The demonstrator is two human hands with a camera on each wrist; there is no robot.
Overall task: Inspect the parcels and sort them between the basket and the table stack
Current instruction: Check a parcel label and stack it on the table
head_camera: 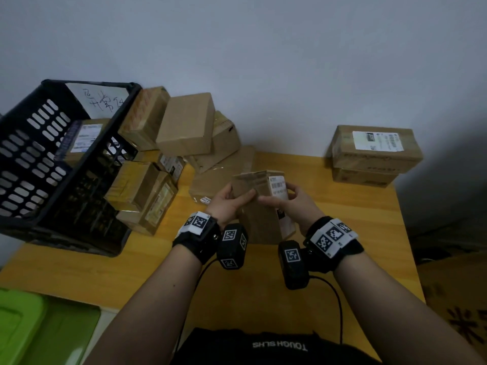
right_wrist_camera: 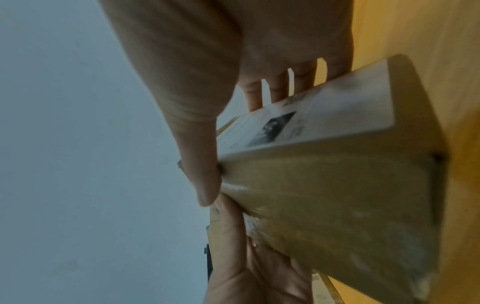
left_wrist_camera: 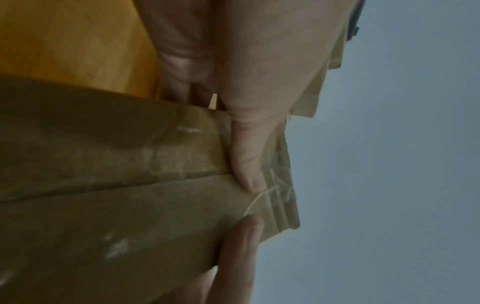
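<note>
A brown cardboard parcel with a white shipping label stands on end at the middle of the yellow table. My left hand grips its upper left side, thumb on the near face. My right hand grips its upper right side, fingers behind the label. The left wrist view shows the parcel's taped seam under my thumb. The label fills the right wrist view. A black slatted basket stands tilted at the left with a labelled parcel inside. A stack of two parcels sits at the table's far right.
A loose heap of several brown boxes lies between the basket and the held parcel, against the grey wall. A green plastic bin is at the lower left, off the table. A cardboard box stands right of the table. Cables trail from my wrists.
</note>
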